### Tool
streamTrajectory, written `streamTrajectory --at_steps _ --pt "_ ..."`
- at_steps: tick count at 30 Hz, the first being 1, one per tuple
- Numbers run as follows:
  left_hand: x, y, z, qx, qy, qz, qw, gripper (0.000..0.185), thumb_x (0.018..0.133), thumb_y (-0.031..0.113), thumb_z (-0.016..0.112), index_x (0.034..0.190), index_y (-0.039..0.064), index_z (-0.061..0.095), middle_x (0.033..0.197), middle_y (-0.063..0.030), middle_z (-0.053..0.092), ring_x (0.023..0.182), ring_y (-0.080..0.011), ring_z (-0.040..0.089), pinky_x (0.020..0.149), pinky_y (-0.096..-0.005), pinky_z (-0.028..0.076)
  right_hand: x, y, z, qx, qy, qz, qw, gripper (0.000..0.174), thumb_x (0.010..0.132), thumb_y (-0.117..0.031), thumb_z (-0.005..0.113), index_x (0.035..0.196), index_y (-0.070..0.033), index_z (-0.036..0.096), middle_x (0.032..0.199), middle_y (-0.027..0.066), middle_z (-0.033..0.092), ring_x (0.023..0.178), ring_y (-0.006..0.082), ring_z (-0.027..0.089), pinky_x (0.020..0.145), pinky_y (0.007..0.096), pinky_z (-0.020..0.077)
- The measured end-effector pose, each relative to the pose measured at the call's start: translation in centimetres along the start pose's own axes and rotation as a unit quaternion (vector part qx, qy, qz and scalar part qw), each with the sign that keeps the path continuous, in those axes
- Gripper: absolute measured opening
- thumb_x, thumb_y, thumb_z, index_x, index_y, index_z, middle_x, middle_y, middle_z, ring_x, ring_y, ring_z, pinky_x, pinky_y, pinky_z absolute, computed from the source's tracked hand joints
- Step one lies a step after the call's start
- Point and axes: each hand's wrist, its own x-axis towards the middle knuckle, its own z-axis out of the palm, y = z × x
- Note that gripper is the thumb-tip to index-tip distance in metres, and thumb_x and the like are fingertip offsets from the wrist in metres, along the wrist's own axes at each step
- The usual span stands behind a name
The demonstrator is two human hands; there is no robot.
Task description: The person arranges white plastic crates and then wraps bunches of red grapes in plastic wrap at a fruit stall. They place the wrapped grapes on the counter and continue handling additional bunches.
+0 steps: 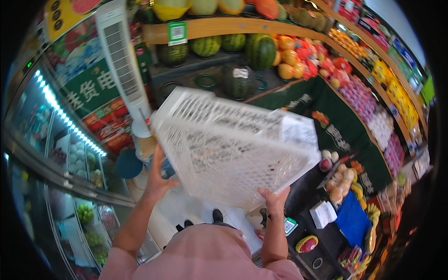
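Note:
A white plastic crate with lattice walls is tilted in front of me, its mesh bottom facing me and blurred. My right hand grips its near right edge, the thumb over the rim. Beside the crate's left edge is my left hand, with fingers and thumb spread apart. Whether its fingertips touch the crate is hard to tell. A white label or sheet is on the crate's far right side. Below the crate, the tiled floor and my dark shoes show.
A glass-fronted fruit fridge stands left, near a white tower fan and blue stool. Ahead are shelves with watermelons. On the right, a dark counter holds a white box, a knife and fruit.

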Motion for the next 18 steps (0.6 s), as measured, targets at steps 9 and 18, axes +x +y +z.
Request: streamTrajectory --at_steps 9,18 --pt "-1.9 4.4 0.1 0.059 -0.068 -0.043 0.995 0.064 0.068 0.008 0.086 0.124 0.001 0.057 0.113 -0.0097 0.066 0.105 -0.0192 0.062 0.093 -0.035 0.049 -3.2 2.4 -1.2 -0.039 -0.111 0.123 0.985 0.067 0.058 0.002 0.084 0.12 0.002 0.059 0.113 0.0117 0.065 0.099 0.0225 0.063 0.089 0.0355 0.0513" --pt "-4.4 -1.2 -2.2 0.181 -0.118 -0.101 0.971 0.075 0.075 0.009 0.081 0.141 0.005 0.046 0.143 -0.0117 0.049 0.127 -0.0268 0.05 0.109 -0.041 0.038 -4.1 5.2 -2.9 -0.232 -0.191 0.102 0.948 0.07 0.073 -0.008 0.082 0.134 -0.001 0.049 0.128 0.0103 0.059 0.115 0.0217 0.056 0.1 0.0358 0.0453"
